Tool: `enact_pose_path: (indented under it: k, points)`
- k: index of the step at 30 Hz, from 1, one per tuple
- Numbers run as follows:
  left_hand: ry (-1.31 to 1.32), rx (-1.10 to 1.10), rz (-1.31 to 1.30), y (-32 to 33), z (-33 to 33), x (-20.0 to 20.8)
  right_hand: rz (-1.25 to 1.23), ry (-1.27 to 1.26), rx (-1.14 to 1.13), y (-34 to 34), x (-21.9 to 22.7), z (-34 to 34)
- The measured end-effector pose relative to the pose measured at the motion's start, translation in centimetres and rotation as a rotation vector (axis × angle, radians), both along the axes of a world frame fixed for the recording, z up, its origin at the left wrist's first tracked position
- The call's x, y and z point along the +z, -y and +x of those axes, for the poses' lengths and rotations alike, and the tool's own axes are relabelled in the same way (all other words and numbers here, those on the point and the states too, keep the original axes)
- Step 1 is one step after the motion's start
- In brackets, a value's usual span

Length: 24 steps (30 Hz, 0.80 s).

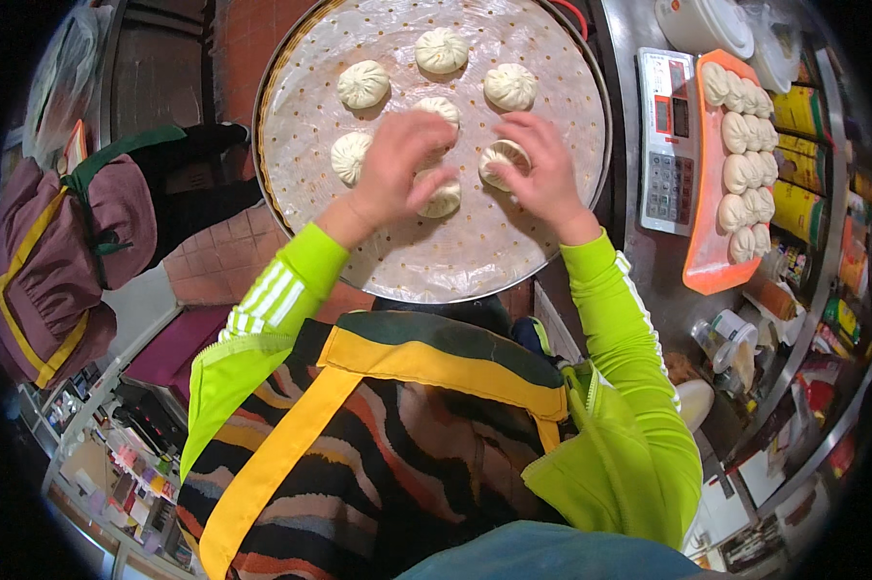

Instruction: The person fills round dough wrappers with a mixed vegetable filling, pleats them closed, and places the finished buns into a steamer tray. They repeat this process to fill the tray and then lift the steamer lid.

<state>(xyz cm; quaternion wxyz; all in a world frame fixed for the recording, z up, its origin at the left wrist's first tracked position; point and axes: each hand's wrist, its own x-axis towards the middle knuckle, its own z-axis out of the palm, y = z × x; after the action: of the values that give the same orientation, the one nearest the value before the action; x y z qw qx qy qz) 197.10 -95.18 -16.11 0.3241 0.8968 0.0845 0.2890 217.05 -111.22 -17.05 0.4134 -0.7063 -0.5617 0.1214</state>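
Note:
Several pleated white buns lie spaced apart on a round steamer tray lined with a perforated sheet. My left hand hovers over them, its fingers apart and curved. Its thumb crosses above the near middle bun, and its fingertips partly cover another bun. On the right, my right hand curls its thumb and fingers round a bun that sits on the liner. A further bun is beside my left hand. Three more form the far row: a left bun, a middle bun and a right bun.
Right of the tray, a digital scale stands on a metal counter. Beside it an orange tray holds rows of small dough pieces. A lidded white tub is behind. At left, a person in a purple garment stands close.

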Motion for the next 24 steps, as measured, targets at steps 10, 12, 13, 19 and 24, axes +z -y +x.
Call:
enact_pose_path:
  k: [10,12,13,19,24]
  points:
    - [-0.22,-0.089,-0.136,5.8,-3.3,-3.6,-0.073,0.097,0.147,1.3,-1.5,-2.3]
    - [-0.211,-0.035,-0.149,6.7,-3.3,-3.8,-0.075,0.123,0.139,1.6,-1.7,-2.5]
    - [-0.202,-0.01,-0.156,7.3,-3.3,-3.9,-0.077,0.135,0.129,1.8,-1.7,-2.6]
    - [-0.138,0.185,-0.088,8.4,-4.0,-1.4,-0.022,0.156,-0.011,2.6,1.0,-4.6]
    - [-0.008,0.489,0.041,-0.9,-4.0,-0.7,0.03,0.011,-0.043,2.9,1.2,-8.0]
